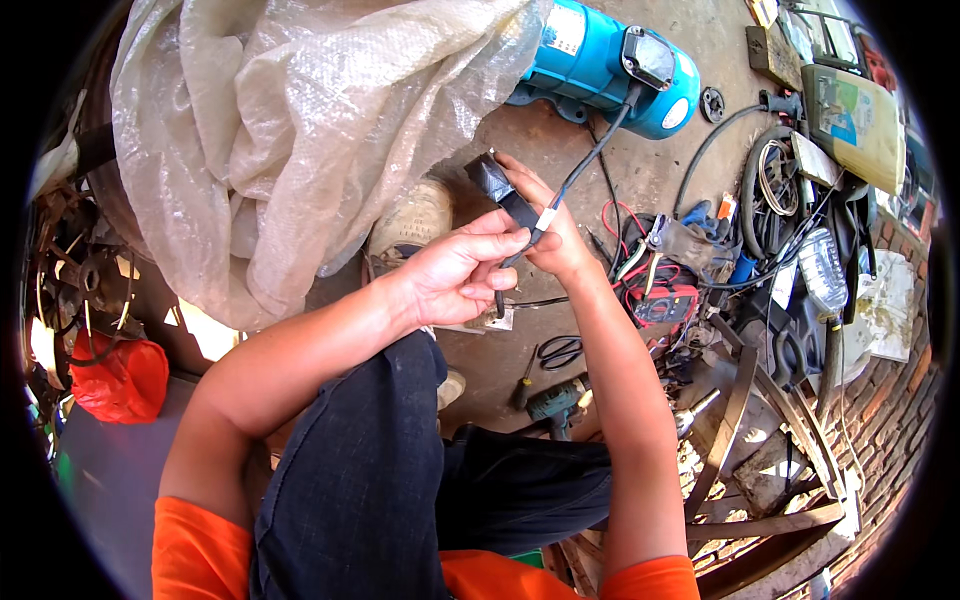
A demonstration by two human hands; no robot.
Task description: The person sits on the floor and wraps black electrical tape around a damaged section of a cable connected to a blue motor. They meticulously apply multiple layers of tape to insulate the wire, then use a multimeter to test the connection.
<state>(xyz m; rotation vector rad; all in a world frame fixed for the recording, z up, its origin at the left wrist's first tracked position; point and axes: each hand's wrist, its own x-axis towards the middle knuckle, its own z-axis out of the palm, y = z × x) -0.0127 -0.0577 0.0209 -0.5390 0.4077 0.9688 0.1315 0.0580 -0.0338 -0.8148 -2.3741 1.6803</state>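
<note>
A black cable (590, 160) runs from the blue electric motor (600, 70) down to my hands. My left hand (462, 268) pinches this cable between thumb and fingers, just below a white tag (545, 219) on it. My right hand (550, 225) is closed behind the cable, its fingers round a shiny black piece that looks like a roll of black tape (492, 182). A dark strip stretches from the roll to the cable by the tag. My right fingers are partly hidden by the strip and cable.
Translucent plastic sheeting (330, 120) drapes over the left side, reaching the motor. On the floor lie a red multimeter (665, 300), scissors (560, 351), a screwdriver (525, 378) and a cordless drill (555, 403). Cables, a jerrycan (850, 125) and a wooden frame (760, 525) crowd the right.
</note>
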